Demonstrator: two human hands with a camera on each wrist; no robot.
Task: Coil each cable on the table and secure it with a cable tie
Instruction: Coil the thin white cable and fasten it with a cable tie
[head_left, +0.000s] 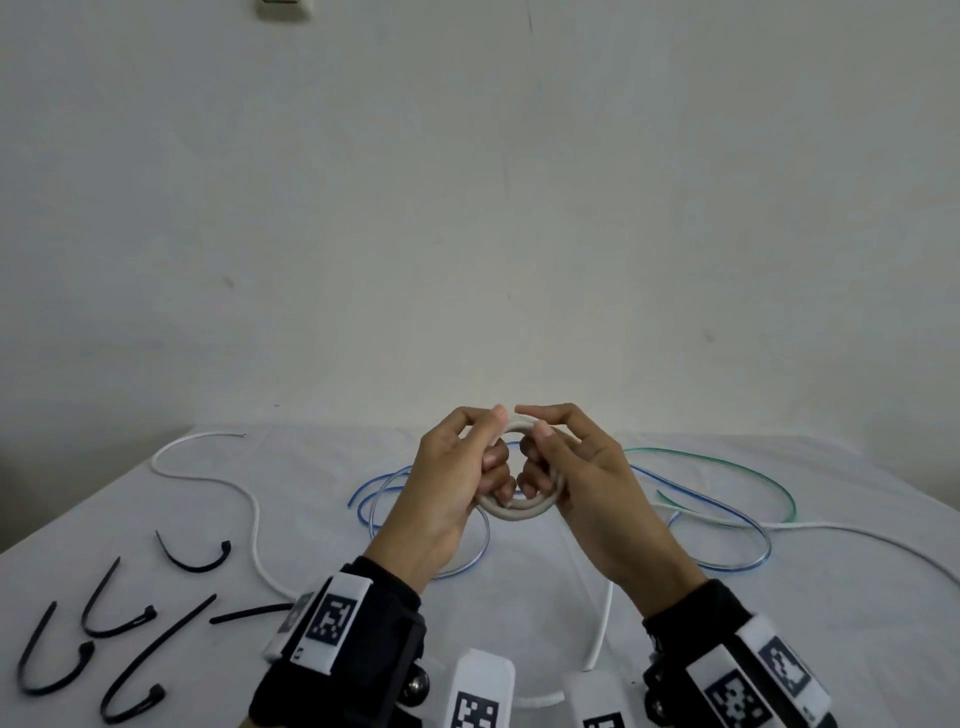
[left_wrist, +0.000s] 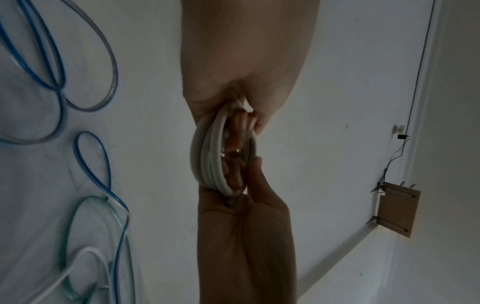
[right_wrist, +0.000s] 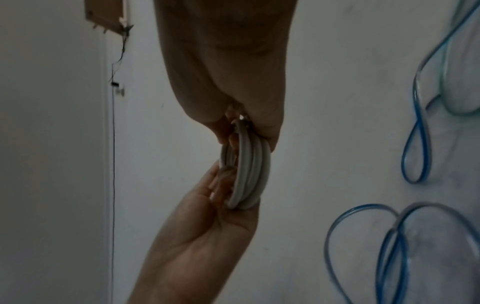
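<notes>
A grey-white cable coil (head_left: 511, 512), several tight round loops, is held above the table (head_left: 519, 587) between both hands: the left hand (head_left: 457, 478) and right hand (head_left: 576, 483) each curl fingers round opposite sides. The wrist views show the stacked loops edge-on. Below lie blue cable (head_left: 727, 519), white cable (head_left: 249, 499) and black ties (head_left: 119, 618); beyond, a pale wall (head_left: 467, 208).

Head view above; wrist views close.
</notes>
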